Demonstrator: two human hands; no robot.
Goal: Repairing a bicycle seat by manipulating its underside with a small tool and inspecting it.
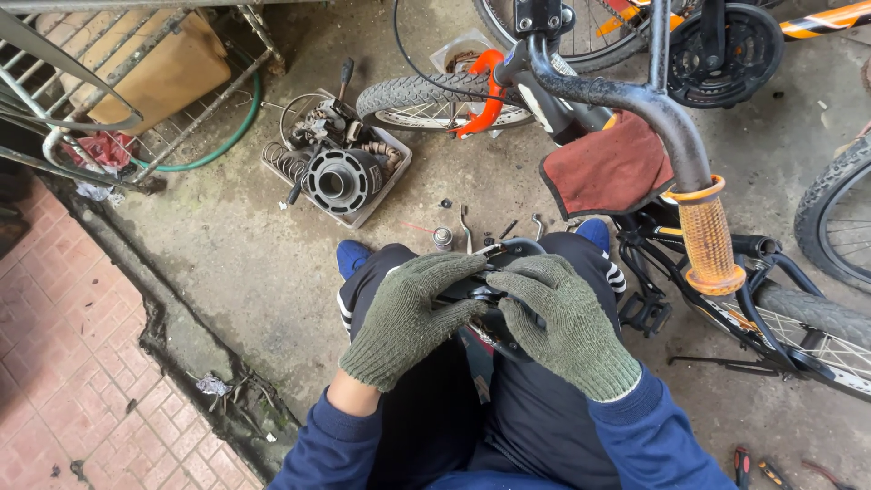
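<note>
Black metal bicycle part (490, 304) rests on the lap, both green-gloved hands, left hand (408, 313) and right hand (558, 318), gripping it with closed fingers; loose bolts (508, 227) lie unfitted on the floor.

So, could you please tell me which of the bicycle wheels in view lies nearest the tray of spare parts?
The small wheel with the grey knobbly tyre, beside the orange fork, just right of the tray; the other wheels sit farther right.
</note>
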